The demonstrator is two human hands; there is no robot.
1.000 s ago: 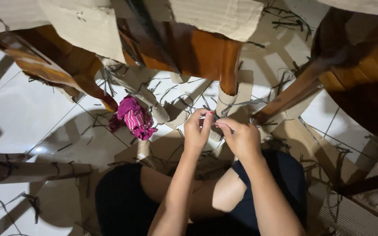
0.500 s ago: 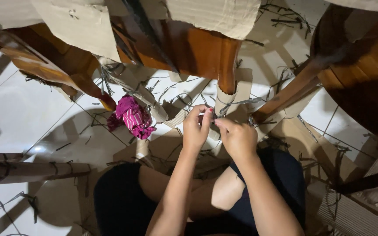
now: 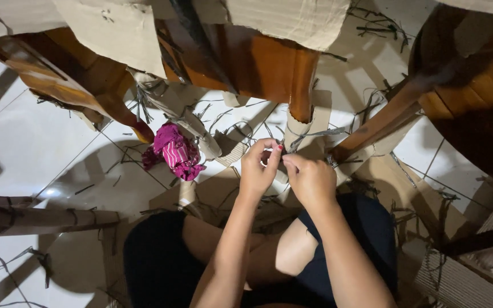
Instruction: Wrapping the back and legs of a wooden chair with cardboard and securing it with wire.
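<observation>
Hands meet at the cardboard wrap (image 3: 303, 128) on the near wooden chair leg (image 3: 302, 85), centre of the scene. Left hand (image 3: 259, 168) and right hand (image 3: 310, 179) pinch narrowly at a dark strap (image 3: 315, 134) binding it — apparently the unfastening step. Next, a firm pull looks needed. Pink cloth (image 3: 175, 151) lies left.

Bare forearms, no sleeves; dark shorts (image 3: 161, 268); red-painted nail (image 3: 280, 147) (left hand).

A white tiled floor (image 3: 41, 148) carries scattered dark strips (image 3: 223, 117), flat cardboard sheets (image 3: 406, 182), a crumpled pink cloth (image 3: 175, 151) and what seem cardboard-wrapped chair legs (image 3: 303, 128).
</observation>
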